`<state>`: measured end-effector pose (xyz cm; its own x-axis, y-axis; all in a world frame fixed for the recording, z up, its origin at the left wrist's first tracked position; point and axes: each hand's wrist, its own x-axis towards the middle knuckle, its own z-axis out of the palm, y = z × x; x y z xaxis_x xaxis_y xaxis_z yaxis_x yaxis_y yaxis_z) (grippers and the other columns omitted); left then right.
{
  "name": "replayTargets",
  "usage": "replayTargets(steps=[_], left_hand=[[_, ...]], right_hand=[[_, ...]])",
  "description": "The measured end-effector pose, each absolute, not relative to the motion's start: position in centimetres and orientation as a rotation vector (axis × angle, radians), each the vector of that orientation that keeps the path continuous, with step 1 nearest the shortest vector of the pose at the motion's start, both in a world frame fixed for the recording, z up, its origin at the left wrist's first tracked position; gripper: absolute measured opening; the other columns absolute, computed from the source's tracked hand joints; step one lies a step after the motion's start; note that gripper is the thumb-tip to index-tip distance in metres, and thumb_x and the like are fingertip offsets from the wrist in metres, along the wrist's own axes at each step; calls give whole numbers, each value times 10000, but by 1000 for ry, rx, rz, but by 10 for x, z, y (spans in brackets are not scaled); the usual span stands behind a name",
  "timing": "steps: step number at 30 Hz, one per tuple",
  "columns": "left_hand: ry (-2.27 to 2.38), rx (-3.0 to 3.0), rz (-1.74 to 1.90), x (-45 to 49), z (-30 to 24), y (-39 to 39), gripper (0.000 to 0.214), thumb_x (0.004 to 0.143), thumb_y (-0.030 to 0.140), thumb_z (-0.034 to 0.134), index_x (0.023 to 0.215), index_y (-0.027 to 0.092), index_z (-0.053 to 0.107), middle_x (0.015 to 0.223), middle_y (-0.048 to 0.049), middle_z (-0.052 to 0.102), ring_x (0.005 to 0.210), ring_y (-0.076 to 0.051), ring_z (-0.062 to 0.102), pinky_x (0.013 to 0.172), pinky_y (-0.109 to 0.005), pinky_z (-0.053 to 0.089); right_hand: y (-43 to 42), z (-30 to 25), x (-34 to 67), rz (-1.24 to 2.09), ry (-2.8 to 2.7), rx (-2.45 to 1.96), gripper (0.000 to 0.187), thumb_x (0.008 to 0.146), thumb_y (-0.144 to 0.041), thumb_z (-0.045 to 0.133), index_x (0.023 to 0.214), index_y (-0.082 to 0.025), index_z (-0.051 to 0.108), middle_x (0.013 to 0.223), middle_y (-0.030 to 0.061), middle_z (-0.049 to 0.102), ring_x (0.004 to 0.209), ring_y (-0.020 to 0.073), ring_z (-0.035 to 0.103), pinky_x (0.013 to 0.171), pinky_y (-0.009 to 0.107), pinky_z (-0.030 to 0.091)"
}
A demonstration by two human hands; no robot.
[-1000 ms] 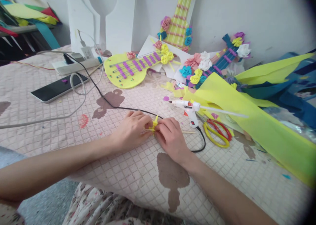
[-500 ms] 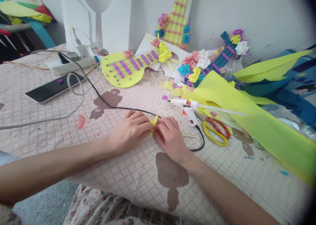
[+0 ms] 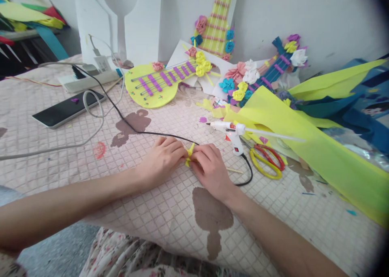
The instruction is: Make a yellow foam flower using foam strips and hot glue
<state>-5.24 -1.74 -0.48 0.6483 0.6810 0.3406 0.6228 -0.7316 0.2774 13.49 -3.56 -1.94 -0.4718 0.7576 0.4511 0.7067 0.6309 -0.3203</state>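
My left hand and my right hand meet on the pink quilted cloth, fingers pinched together on a small yellow foam piece between them. Most of that piece is hidden by the fingertips. A thin wooden stick lies just right of my right hand. The white glue gun stands a short way beyond my right hand, its black cord running behind both hands.
Yellow-and-red scissors lie right of the glue gun. Large yellow foam sheets fill the right. Foam guitars with paper flowers lean at the back. A phone, power strip and white cable lie left.
Both hands stay in place, with small finger movements on the yellow piece. The view shifted slightly upward since the earliest frame.
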Motion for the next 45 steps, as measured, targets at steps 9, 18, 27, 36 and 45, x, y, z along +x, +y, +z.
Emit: replayTargets(steps=[9,18,27,36,45], left_hand=[[1058,2707,683,-55,-1,-18,46,889,184,538,878,178,583,880,-16,603,892,-189,505,801,-335,351],[1071,2785,650,-54,-5,-16,155,938,196,459,847,163,581,847,-26,594,851,-184,503,788,-340,347],[1081,2761,642,-53,-4,-16,121,914,179,484,840,155,577,838,-32,598,848,-186,509,769,-336,355],[1085,2727,664,-54,-3,-15,107,902,190,508,840,158,589,833,-27,609,839,-180,518,753,-329,350],[1070,2745,694,-53,-4,-17,143,910,173,464,844,159,590,836,-32,610,839,-178,517,766,-336,351]], right_hand=[[-36,-19,136,121,-2305,-1147,83,888,-161,497,871,-157,578,977,87,596,937,231,499,813,392,428],[-36,-19,135,103,-2309,-1166,89,892,-164,493,857,-169,575,980,81,599,930,231,500,809,399,424],[-36,-21,136,130,-2255,-1174,62,870,-153,516,850,-188,563,962,66,595,934,223,498,810,390,423],[-42,-15,135,153,-2241,-1130,56,824,-224,564,847,-175,554,933,74,569,916,225,486,812,403,421],[-43,-16,134,147,-2371,-1111,116,884,-185,490,809,-194,578,967,74,576,939,224,473,811,402,418]])
